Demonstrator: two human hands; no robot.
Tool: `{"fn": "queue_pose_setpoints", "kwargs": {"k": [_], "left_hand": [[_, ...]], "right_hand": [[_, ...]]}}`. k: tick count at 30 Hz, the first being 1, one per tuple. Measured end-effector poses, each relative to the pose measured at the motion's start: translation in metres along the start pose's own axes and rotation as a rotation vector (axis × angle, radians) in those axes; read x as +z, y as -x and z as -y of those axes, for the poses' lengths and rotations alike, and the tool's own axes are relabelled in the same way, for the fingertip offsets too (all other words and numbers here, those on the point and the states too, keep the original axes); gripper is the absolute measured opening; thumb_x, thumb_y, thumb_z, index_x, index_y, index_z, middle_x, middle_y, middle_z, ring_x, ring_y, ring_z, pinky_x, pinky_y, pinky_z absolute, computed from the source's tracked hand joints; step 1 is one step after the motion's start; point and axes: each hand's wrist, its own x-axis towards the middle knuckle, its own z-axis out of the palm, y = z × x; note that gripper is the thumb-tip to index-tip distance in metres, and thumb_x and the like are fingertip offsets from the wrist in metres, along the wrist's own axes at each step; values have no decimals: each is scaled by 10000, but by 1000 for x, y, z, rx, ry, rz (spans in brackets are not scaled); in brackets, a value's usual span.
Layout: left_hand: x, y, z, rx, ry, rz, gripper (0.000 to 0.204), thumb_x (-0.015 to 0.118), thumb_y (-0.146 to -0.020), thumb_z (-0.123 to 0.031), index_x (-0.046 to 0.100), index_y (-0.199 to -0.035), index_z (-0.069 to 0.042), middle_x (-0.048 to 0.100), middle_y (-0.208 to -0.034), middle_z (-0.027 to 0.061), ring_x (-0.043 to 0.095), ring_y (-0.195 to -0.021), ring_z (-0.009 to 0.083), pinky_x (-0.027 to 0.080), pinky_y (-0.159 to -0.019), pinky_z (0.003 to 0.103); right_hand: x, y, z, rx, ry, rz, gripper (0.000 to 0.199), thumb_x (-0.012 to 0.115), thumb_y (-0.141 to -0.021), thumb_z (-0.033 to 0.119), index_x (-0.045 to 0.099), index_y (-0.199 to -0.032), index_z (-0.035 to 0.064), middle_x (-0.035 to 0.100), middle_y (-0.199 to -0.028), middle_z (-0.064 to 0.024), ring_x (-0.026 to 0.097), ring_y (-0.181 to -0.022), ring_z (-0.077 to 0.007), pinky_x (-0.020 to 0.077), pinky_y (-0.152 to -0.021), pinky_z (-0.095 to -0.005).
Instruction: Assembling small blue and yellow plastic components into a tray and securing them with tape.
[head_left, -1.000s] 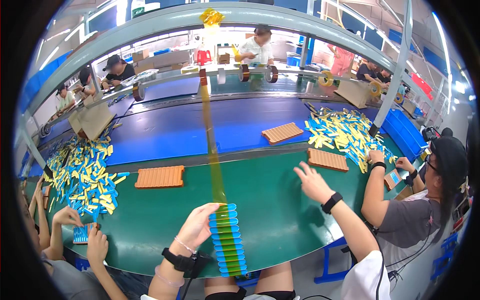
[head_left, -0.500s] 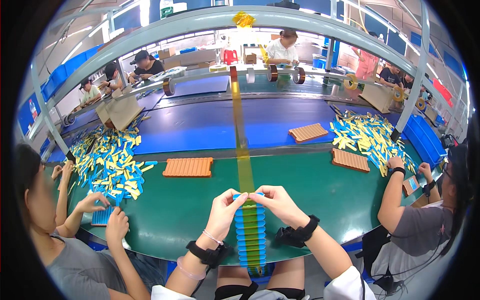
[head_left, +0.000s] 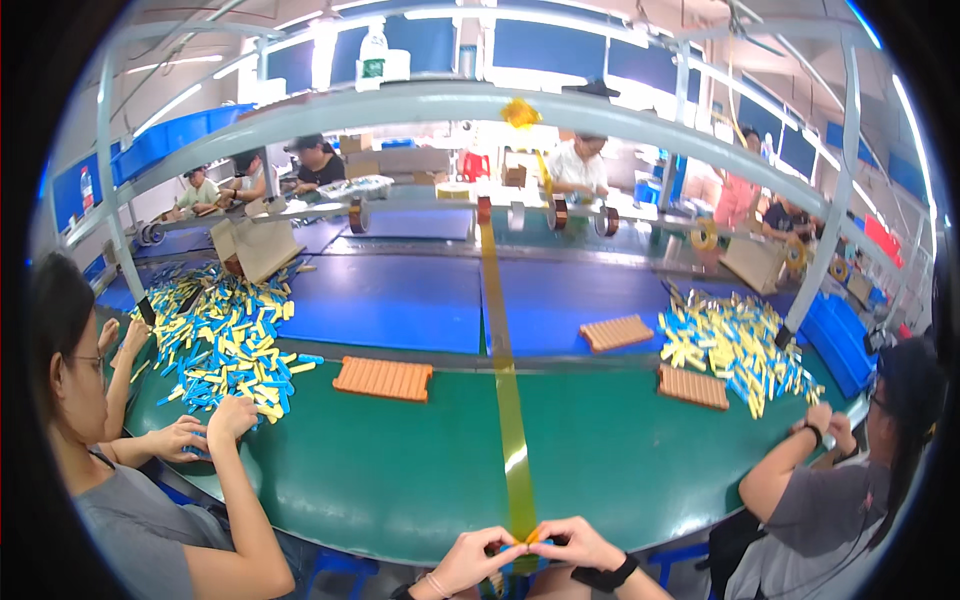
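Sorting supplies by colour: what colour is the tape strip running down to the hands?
Translucent yellow-amber; the tape strip shows best in the head view, against the green table.

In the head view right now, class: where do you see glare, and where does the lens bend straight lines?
Head view: glare glints on the yellow tape above both hands and washes out the ceiling lights; the overhead rail bows, and the rim is black.

One view only — a wide fisheye on our head, tipped down and forward over the green table. Our hands sit close at the bottom edge, seated workers flank both sides, and the far bench lies well off ahead — straight rails bow toward the rim.
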Motion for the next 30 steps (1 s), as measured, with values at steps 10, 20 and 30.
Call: {"fn": "queue_pose_setpoints", "kwargs": {"k": [10, 20, 30], "left_hand": [[-43, -40, 13, 278, -160, 26, 155, 584, -801, -182, 614, -810, -30, 565, -661, 1, 513, -622, 56, 417, -588, 204], [-57, -64, -6, 310, -261, 130, 143, 584, -794, -163, 606, -801, -22, 565, -664, 11, 514, -627, 65, 418, -587, 212], [-40, -63, -3, 305, -208, 151, 131, 583, -788, -143, 599, -792, -13, 565, -667, 21, 515, -631, 74, 418, -585, 219]], "right_hand": [[8, 15, -4, -141, 222, -191, 102, 601, -758, 88, 591, -773, -13, 539, -634, -1, 454, -612, -55, 384, -544, -215], [1, 14, -3, -194, 174, -181, 122, 598, -766, 111, 589, -774, -11, 531, -614, 9, 447, -586, -49, 386, -527, -215], [4, 12, -6, -157, 154, -176, 122, 595, -770, 106, 581, -780, -14, 551, -631, 0, 464, -596, -53, 398, -529, -219]]}}
